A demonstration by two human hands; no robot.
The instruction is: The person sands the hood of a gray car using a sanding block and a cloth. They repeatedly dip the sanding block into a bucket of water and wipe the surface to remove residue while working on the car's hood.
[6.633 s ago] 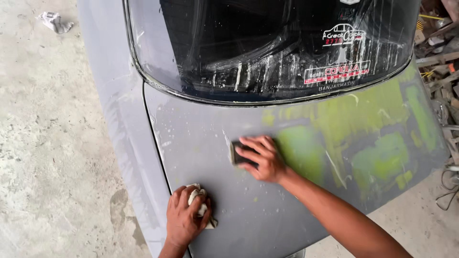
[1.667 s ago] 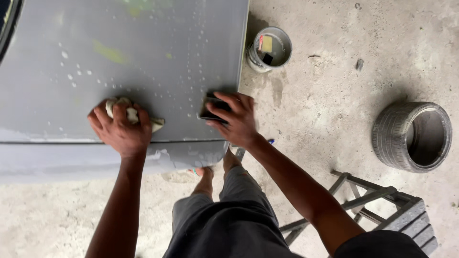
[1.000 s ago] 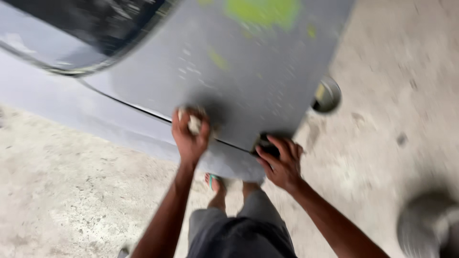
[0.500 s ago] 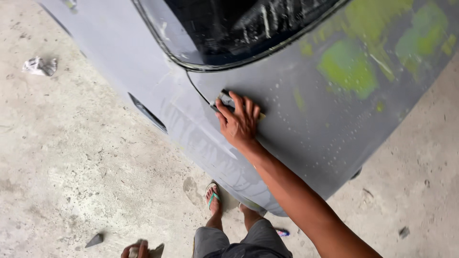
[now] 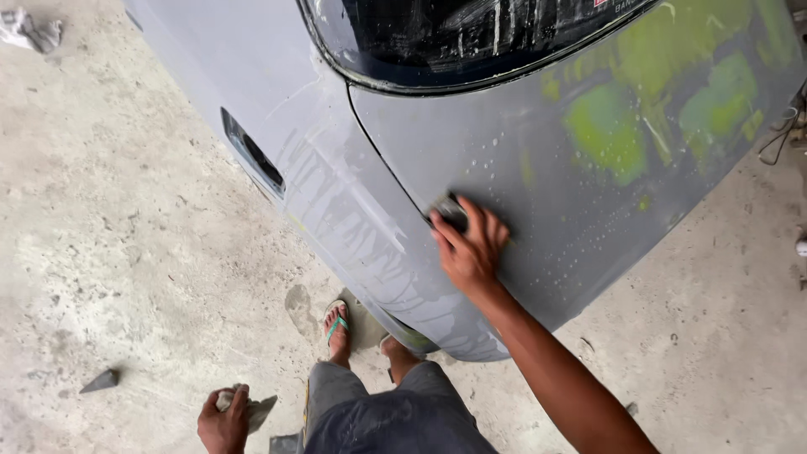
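Observation:
My right hand (image 5: 468, 245) presses a small dark sanding block (image 5: 451, 210) flat on the wet grey primed trunk lid (image 5: 521, 160) of a car, close to the seam with the rear fender (image 5: 336, 193). My left hand (image 5: 224, 420) hangs low by my side, off the car, closed around a pale wet rag (image 5: 252, 408). Green filler patches (image 5: 605, 126) show on the lid to the right. The dark rear window (image 5: 454, 38) lies above.
Rough concrete floor (image 5: 126, 252) surrounds the car. My sandalled feet (image 5: 336, 324) stand at the bumper corner. A crumpled rag (image 5: 29, 29) lies at the far left, and a small dark scrap (image 5: 101, 381) near my left side. An empty tail-light opening (image 5: 252, 160) gapes in the fender.
My view swung from the lid's right edge to its left corner. My left hand came off the car and dropped to my side with the rag. My right hand kept sanding.

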